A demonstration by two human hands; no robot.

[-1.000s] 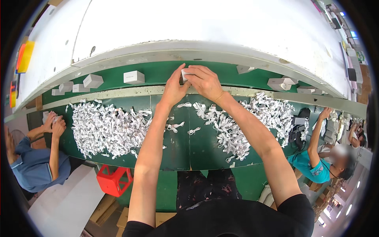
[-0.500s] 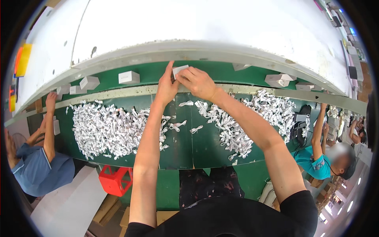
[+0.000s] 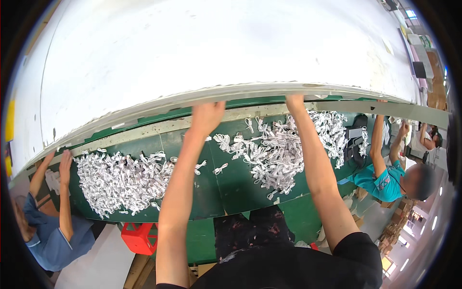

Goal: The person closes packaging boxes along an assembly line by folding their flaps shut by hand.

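Left heap: white coiled cables, the left heap (image 3: 122,180), lie at 8 o'clock from my left hand (image 3: 208,118), well apart from it; my left forearm crosses in front of the heap's right edge.
Right heap: more of the same, the right heap (image 3: 276,159), spreads just below my right hand (image 3: 296,102), from 7 o'clock round to 4 o'clock, with my right forearm lying across it.
Stray cable: one loose cable bundle (image 3: 220,168) sits between the heaps, near 6 o'clock from my left hand.
My left hand: reaches to 12 o'clock at the shelf edge, fingertips hidden; I cannot tell how wide it is or whether it holds anything.
My right hand: at 2 o'clock from my left, well apart from it, fingers out of sight under the same edge; its grip and contents I cannot tell either.
Pale rail: the pale rail (image 3: 144,132) runs beyond the heaps, below my hands.
White shelf: the white shelf (image 3: 231,48) fills 12 o'clock.
Green bench: the green bench (image 3: 207,197) carries both heaps.
Neighbours: a person in blue (image 3: 62,241) at 8 o'clock, both hands raised; a person in teal (image 3: 382,183) between 3 and 4 o'clock.
Red stool: the red stool (image 3: 138,238) stands toward 7 o'clock.
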